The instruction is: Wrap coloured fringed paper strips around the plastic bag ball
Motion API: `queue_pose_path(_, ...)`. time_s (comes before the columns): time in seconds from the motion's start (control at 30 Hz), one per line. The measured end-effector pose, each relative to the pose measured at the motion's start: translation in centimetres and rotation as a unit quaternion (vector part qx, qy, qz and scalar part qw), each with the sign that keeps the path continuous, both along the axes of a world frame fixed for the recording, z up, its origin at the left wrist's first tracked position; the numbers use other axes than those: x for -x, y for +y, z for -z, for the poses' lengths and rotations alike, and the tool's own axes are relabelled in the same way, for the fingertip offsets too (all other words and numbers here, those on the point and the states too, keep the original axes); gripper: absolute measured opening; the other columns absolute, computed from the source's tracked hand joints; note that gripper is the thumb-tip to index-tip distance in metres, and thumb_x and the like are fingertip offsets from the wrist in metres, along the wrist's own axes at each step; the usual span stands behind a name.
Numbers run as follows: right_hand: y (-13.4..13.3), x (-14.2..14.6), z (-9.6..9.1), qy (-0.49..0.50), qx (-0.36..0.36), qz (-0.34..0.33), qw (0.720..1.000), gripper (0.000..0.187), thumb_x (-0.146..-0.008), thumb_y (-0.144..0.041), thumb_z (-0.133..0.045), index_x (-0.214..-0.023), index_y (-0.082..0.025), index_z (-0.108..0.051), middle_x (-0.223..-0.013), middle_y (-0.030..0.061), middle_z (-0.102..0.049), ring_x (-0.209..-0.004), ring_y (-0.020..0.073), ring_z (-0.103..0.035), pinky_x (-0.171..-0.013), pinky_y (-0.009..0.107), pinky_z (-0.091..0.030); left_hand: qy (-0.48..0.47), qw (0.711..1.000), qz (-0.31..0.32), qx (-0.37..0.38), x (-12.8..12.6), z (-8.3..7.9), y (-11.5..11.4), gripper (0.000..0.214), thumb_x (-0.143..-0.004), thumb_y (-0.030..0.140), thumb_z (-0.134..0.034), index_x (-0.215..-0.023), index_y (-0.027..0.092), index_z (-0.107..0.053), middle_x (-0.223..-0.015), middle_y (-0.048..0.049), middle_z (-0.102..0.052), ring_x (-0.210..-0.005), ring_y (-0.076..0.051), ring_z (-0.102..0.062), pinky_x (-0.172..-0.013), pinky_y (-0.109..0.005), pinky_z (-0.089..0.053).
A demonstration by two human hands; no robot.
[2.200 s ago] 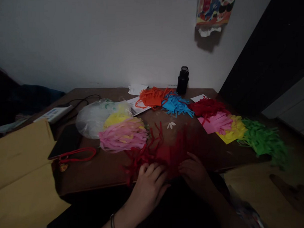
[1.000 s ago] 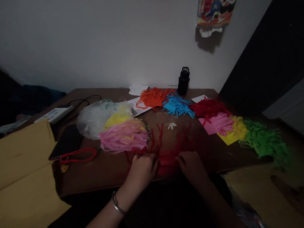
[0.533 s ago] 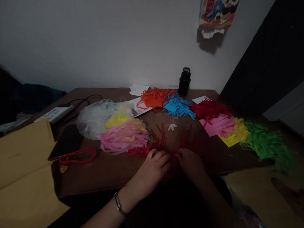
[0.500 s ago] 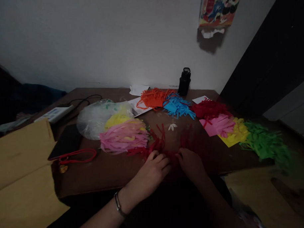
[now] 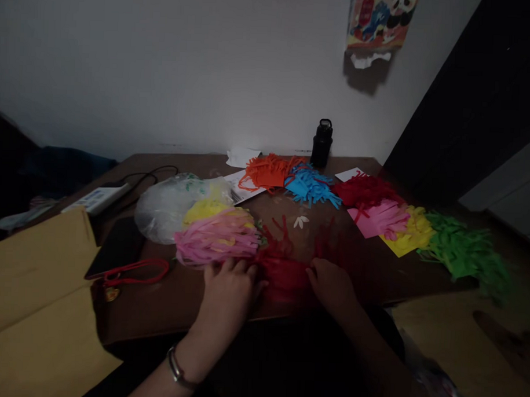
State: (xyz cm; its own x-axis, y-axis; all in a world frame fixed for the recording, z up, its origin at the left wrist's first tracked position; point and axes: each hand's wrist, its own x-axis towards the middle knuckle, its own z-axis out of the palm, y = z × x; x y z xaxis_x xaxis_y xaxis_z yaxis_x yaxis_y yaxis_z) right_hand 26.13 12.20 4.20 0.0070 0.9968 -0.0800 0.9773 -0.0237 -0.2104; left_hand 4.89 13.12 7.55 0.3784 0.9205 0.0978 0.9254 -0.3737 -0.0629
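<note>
Red fringed tissue paper [image 5: 284,275] lies along the near edge of the table, between my two hands. My right hand [image 5: 334,285] pinches its right part between thumb and fingers. On the left end of the red strips rests my left hand [image 5: 227,287], palm down with fingers apart and the thumb out to the side; its fingertips are partly hidden. Just beyond it are pink fringed paper strips [image 5: 215,237] with yellow fringed paper [image 5: 199,212] behind them. Loose red strips reach up past the middle of the red paper.
A clear plastic bag [image 5: 160,209] lies at left, near a black flat object [image 5: 118,248] and a red cord loop [image 5: 147,271]. Orange [image 5: 268,172], blue [image 5: 311,185], dark red, pink, yellow and green [image 5: 467,246] fringed bundles arc around. A black bottle [image 5: 321,145] stands behind.
My left hand has moved left from the middle of the red paper to its left end, spreading its fingers. More red paper now shows between my hands. My right hand has stayed put.
</note>
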Motion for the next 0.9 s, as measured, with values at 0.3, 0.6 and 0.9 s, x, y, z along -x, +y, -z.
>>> queue_pose_path(0.3, -0.1, 0.0, 0.2, 0.003, -0.020, -0.003, 1.000, 0.013, -0.094, -0.024, -0.050, -0.094, -0.019, -0.061, -0.093, 0.0057, -0.070, -0.082, 0.0183, -0.066, -0.065, 0.028, -0.038, -0.057, 0.964, 0.257, 0.045, -3.3, -0.9, 0.3, 0.016, -0.089, 0.013, -0.054, -0.098, 0.018, -0.066, -0.103, -0.0078, -0.063, -0.094, -0.023, -0.055, -0.080, -0.035, -0.045)
queue_pose_path(0.6, -1.1, -0.6, 0.5, 0.001, -0.132, 0.011, 0.991, 0.010, -0.092, -0.019, -0.054, -0.098, -0.018, -0.062, -0.099, 0.0084, -0.067, -0.090, 0.0234, -0.061, -0.079, 0.037, -0.038, -0.004, 0.969, 0.236, 0.076, -3.1, 1.7, 0.9, 0.022, -0.088, 0.015, -0.055, -0.108, 0.015, -0.065, -0.105, -0.0093, -0.066, -0.094, -0.026, -0.057, -0.082, -0.041, -0.044)
queue_pose_path(0.9, -2.1, 0.2, 3.4, 0.019, -0.349, -0.239, 0.906, 0.020, -0.091, -0.006, -0.045, -0.090, -0.013, -0.064, -0.080, 0.0065, -0.065, -0.078, 0.0191, -0.054, -0.087, 0.037, -0.038, -0.115, 0.966, 0.224, 0.065, -2.6, 2.4, 0.5, 0.016, -0.089, 0.016, -0.053, -0.102, 0.017, -0.062, -0.104, -0.0065, -0.065, -0.097, -0.024, -0.055, -0.092, -0.045, -0.033)
